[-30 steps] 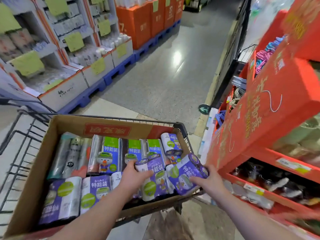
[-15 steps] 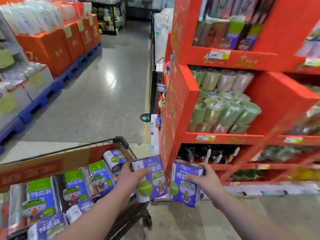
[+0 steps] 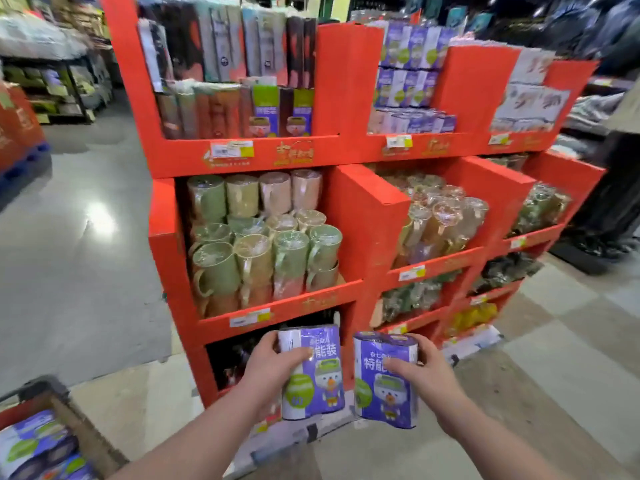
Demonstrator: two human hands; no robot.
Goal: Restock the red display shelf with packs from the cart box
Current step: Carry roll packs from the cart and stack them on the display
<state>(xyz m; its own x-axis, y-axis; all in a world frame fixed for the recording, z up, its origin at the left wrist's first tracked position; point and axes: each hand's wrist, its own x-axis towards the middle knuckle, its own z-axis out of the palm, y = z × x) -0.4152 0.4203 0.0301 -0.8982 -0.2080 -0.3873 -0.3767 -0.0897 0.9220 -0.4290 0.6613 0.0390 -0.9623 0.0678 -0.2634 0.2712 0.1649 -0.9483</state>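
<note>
Nearest the camera, two bare forearms reached forward, each hand carrying one purple pack. The left hand [image 3: 273, 362] was wrapped around the upper left side of the left pack [image 3: 313, 372], fingers clamped across its front, and the right hand [image 3: 420, 370] gripped the right pack [image 3: 384, 379] from its right side, thumb pressed on the printed face. Both packs were held upright, just beside each other but apart, in the air in front of the lowest tier of the shelf. At the bottom left corner, the cart box [image 3: 83, 434] showed only its edge, with more purple packs [image 3: 34, 448] lying inside, so stock was left to move. Beyond the hands stood the red display shelf [image 3: 367, 216]. Its middle left compartment was stacked with wrapped green mugs [image 3: 263, 251], and the compartment to the right held wrapped glass mugs [image 3: 443, 216], somewhat blurred. On the top tier, matching purple packs [image 3: 408, 74] already filled the middle compartment, which I judged to be the likely place for these two. Neither held pack had yet been set down, so the restocking seemed partway through: some packs shelved, two in transit, several waiting in the box.
</note>
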